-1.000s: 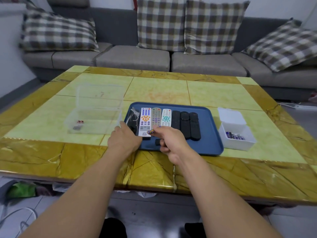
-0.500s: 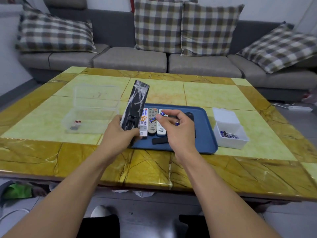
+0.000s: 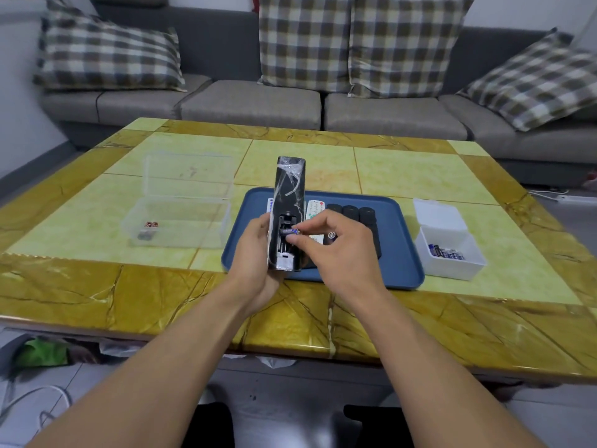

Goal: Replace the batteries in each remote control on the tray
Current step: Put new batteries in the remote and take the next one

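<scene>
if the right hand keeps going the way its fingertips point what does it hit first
Most likely the open battery bay of the black remote: the right hand pinches a battery pointed left at it, apparently almost touching, though depth is unclear.

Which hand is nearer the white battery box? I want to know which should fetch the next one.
Right. The right hand is over the tray, on the white box's side; the left hand holds the black remote farther away.

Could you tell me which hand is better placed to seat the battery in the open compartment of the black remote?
The right hand: it already pinches a blue battery at the open compartment, while the left hand grips the black remote, holding it upright.
</scene>
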`<state>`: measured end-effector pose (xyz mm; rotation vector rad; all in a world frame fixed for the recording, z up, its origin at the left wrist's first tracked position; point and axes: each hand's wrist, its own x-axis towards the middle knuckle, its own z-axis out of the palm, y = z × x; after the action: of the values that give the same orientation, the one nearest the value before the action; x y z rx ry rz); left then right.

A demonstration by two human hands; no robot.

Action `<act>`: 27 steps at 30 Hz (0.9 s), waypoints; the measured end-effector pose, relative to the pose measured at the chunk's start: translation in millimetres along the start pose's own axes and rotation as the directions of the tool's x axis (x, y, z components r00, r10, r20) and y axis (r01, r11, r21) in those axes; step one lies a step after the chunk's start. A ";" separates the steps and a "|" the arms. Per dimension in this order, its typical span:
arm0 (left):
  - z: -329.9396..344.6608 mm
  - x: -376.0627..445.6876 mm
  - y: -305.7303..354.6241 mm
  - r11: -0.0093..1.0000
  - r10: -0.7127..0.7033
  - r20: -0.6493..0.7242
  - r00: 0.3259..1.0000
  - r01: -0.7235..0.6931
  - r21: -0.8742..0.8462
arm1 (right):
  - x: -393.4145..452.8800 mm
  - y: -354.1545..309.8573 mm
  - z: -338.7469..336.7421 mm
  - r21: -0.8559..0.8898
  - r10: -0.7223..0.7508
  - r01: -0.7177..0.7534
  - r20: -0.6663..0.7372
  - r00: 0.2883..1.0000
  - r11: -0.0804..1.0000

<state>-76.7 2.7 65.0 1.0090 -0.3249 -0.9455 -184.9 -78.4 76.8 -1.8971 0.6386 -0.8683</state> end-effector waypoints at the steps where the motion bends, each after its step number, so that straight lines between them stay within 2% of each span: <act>1: -0.9 1.7 -0.5 1.000 -0.014 -0.012 1.000 0.014 -0.001 | -0.6 0.6 -0.5 -0.044 -0.014 0.015 0.016 1.000 0.999; 7: -0.5 7.4 -3.8 0.999 -0.036 -0.058 0.998 0.036 0.003 | -0.8 5.3 -1.7 -0.226 -0.030 0.042 0.056 0.998 0.973; 11: 3.0 8.1 -10.1 0.997 -0.029 -0.087 0.996 0.035 0.062 | -0.3 6.2 -1.8 -0.226 -0.040 0.058 0.087 0.995 0.972; 14: 6.3 7.7 -12.9 0.995 -0.025 -0.109 0.994 0.035 0.088 | -1.6 3.1 -1.6 -0.214 -0.054 0.062 0.045 0.998 0.975; 16: 8.1 8.6 -14.4 0.995 -0.039 -0.105 0.994 0.048 0.087 | -0.6 1.8 -2.8 -0.223 -0.009 0.007 -0.011 1.000 0.975; 18: 9.4 9.6 -16.4 0.994 -0.038 -0.101 0.994 0.048 0.094 | 0.6 3.7 -4.1 -0.205 0.094 -0.099 -0.031 0.995 0.974; 22: 11.2 7.5 -19.8 0.991 -0.040 -0.076 0.996 0.050 0.127 | 1.5 8.7 -10.8 -0.109 0.298 -0.294 0.020 0.954 0.949; 27: 10.9 5.7 -21.2 0.977 -0.053 -0.002 0.999 0.053 0.204 | -1.8 9.4 -13.7 -0.055 0.382 -0.378 0.079 0.921 0.924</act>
<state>-91.3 -12.2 52.1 1.2089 -0.4063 -0.9763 -197.5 -88.4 72.4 -1.7520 0.9371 -0.5216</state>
